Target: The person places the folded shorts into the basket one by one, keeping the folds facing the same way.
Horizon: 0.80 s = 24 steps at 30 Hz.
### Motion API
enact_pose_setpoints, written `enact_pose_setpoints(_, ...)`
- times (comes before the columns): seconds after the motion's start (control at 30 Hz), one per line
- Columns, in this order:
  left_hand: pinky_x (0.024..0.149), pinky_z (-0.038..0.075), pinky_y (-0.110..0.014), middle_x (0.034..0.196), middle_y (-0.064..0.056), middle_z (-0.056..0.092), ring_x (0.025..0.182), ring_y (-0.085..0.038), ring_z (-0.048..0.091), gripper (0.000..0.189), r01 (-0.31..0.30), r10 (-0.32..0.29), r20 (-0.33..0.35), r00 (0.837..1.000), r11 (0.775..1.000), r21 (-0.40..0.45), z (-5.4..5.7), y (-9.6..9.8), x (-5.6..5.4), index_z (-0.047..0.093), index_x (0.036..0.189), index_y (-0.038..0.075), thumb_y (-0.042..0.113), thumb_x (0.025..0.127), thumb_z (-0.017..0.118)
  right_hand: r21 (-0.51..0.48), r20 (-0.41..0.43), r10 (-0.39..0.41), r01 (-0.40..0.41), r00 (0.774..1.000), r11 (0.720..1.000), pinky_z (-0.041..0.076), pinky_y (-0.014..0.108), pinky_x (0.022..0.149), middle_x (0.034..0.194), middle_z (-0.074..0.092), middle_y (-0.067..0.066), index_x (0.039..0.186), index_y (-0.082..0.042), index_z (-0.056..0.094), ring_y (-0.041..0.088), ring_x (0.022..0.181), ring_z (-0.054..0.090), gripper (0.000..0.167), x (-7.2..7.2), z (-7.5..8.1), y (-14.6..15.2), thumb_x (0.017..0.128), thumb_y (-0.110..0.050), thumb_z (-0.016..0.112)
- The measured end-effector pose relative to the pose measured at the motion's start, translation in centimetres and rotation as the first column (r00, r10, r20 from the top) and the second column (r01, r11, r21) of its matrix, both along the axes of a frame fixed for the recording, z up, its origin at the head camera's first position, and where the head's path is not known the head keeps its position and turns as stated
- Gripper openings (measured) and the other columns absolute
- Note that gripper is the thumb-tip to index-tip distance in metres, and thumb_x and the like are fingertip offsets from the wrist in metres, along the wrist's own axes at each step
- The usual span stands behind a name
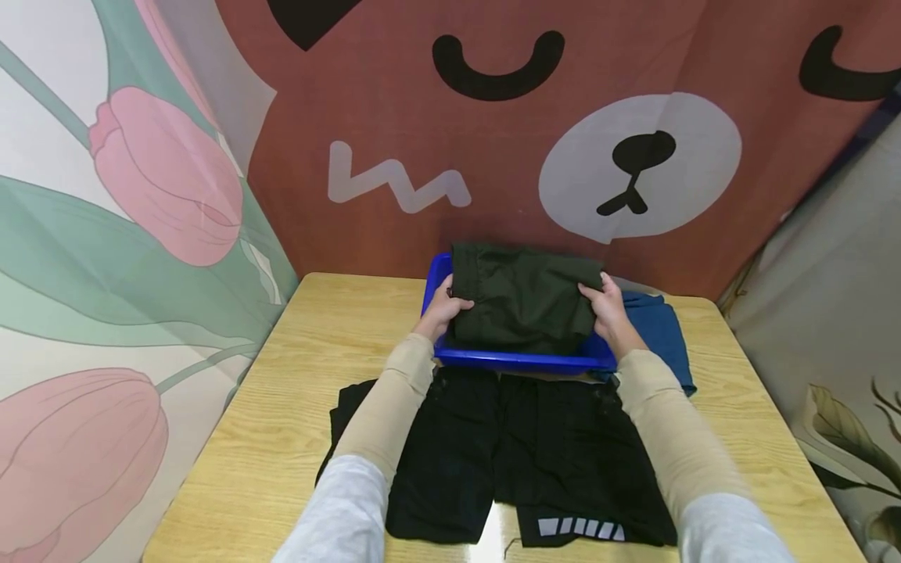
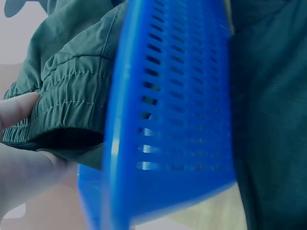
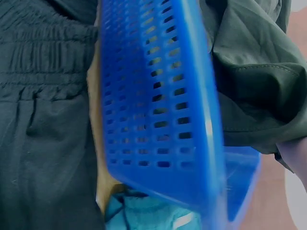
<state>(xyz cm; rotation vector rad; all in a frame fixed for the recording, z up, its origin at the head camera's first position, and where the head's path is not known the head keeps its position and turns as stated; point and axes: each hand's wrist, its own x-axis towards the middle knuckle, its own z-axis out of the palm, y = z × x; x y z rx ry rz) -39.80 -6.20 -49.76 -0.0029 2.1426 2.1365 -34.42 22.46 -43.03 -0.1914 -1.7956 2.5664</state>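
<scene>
Folded dark green shorts are held between both hands, inside the blue plastic basket. My left hand grips their left end, thumb on top; the left wrist view shows a gathered elastic waistband there. At the right end, my right hand pinches the cloth near a stitched hem. Black shorts lie spread on the table in front of the basket, partly covered by the forearms, with grey stripes on one leg.
A blue garment lies against the basket's right side, partly hidden by it. The wooden table extends left and right of the clothes. Behind it hangs a brown cloth with a bear print; printed curtains flank both sides.
</scene>
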Motion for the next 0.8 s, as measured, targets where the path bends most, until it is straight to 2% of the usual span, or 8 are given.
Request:
enact_pose_setpoints(0.03, 0.088, 0.039, -0.032, 0.129, -0.012, 0.042, 0.113, -0.023, 0.041, 0.075, 0.001, -0.001, -0.005, 1.000, 1.000, -0.010, -1.8, 0.0, -1.3, 0.032, 0.138, 0.015, -0.008, 0.074, 0.064, 0.000, 0.005, 0.001, -0.001, 1.000, 1.000, 0.048, 0.020, 0.064, 0.097, 0.053, -0.005, 0.099, -0.019, 0.052, 0.009, 0.080, 0.055, 0.024, 0.0, -0.3, 0.0, 0.087, 0.002, 0.053)
enact_pose_setpoints(0.17, 0.090, 0.037, -0.032, 0.132, -0.011, 0.039, 0.116, -0.023, 0.038, 0.077, -0.016, 0.017, 0.016, 1.000, 0.998, -0.066, -4.2, 0.1, -2.4, 0.030, 0.139, 0.014, -0.008, 0.074, 0.065, 0.020, 0.034, 0.007, -0.007, 0.999, 1.000, 0.048, 0.021, 0.064, 0.094, 0.053, -0.005, 0.097, -0.019, 0.052, 0.008, 0.078, 0.056, 0.023, 0.0, -1.2, 0.0, 0.088, 0.003, 0.051)
enact_pose_setpoints(0.23, 0.086, 0.039, -0.031, 0.129, -0.006, 0.043, 0.111, -0.018, 0.041, 0.081, 0.003, -0.004, -0.014, 1.000, 0.999, -0.035, -6.7, -0.4, -3.6, 0.034, 0.137, 0.018, -0.006, 0.069, 0.070, 0.043, 0.050, 0.016, -0.018, 0.999, 0.999, 0.047, 0.021, 0.065, 0.093, 0.053, -0.006, 0.097, -0.019, 0.052, 0.008, 0.078, 0.055, 0.023, 0.0, -1.6, 0.0, 0.088, 0.002, 0.050)
enact_pose_setpoints(0.43, 0.096, 0.032, -0.038, 0.138, -0.005, 0.034, 0.124, -0.022, 0.030, 0.086, -0.017, 0.018, 0.007, 1.000, 0.994, -0.104, -10.3, -0.6, -5.6, 0.032, 0.138, 0.024, -0.003, 0.067, 0.072, 0.136, 0.070, 0.035, -0.045, 0.997, 0.990, 0.045, 0.020, 0.066, 0.092, 0.052, -0.007, 0.094, -0.020, 0.052, 0.007, 0.079, 0.053, 0.021, -0.1, -2.5, -0.1, 0.089, 0.000, 0.050)
enact_pose_setpoints(0.53, 0.096, 0.031, -0.036, 0.139, -0.004, 0.032, 0.126, -0.021, 0.027, 0.088, -0.021, 0.025, 0.031, 0.999, 0.993, -0.117, -10.4, -0.8, -5.5, 0.030, 0.139, 0.024, -0.002, 0.067, 0.073, 0.194, 0.083, 0.029, -0.044, 0.996, 0.980, 0.043, 0.024, 0.074, 0.096, 0.051, -0.005, 0.097, -0.017, 0.051, 0.008, 0.083, 0.051, 0.018, -0.3, -3.0, -0.2, 0.089, -0.001, 0.051)
enact_pose_setpoints(0.6, 0.096, 0.031, -0.036, 0.139, -0.004, 0.033, 0.125, -0.021, 0.028, 0.088, -0.027, 0.034, 0.047, 0.998, 0.991, -0.130, -8.8, -0.7, -4.1, 0.030, 0.139, 0.024, -0.004, 0.067, 0.072, 0.229, 0.083, 0.037, -0.055, 0.996, 0.972, 0.042, 0.026, 0.077, 0.098, 0.050, -0.005, 0.096, -0.018, 0.052, 0.009, 0.084, 0.050, 0.015, -0.5, -3.5, 0.0, 0.088, -0.006, 0.055)
enact_pose_setpoints(0.77, 0.097, 0.030, -0.036, 0.138, -0.002, 0.034, 0.125, -0.020, 0.028, 0.091, -0.025, 0.031, 0.050, 0.998, 0.994, -0.109, -9.5, -0.6, -4.5, 0.029, 0.139, 0.029, -0.004, 0.066, 0.073, 0.280, 0.090, 0.030, -0.054, 0.995, 0.958, 0.038, 0.031, 0.082, 0.099, 0.047, -0.004, 0.093, -0.019, 0.051, 0.009, 0.085, 0.048, 0.014, -0.7, -3.8, 0.1, 0.088, -0.006, 0.055)
enact_pose_setpoints(0.8, 0.097, 0.030, -0.036, 0.138, -0.003, 0.033, 0.125, -0.020, 0.028, 0.092, -0.023, 0.028, 0.046, 0.999, 0.994, -0.106, -10.1, -0.6, -4.9, 0.029, 0.139, 0.028, -0.004, 0.066, 0.073, 0.293, 0.103, 0.021, -0.050, 0.995, 0.955, 0.036, 0.033, 0.083, 0.099, 0.046, -0.004, 0.094, -0.018, 0.049, 0.010, 0.086, 0.046, 0.015, -0.6, -3.6, -0.1, 0.090, -0.003, 0.050)
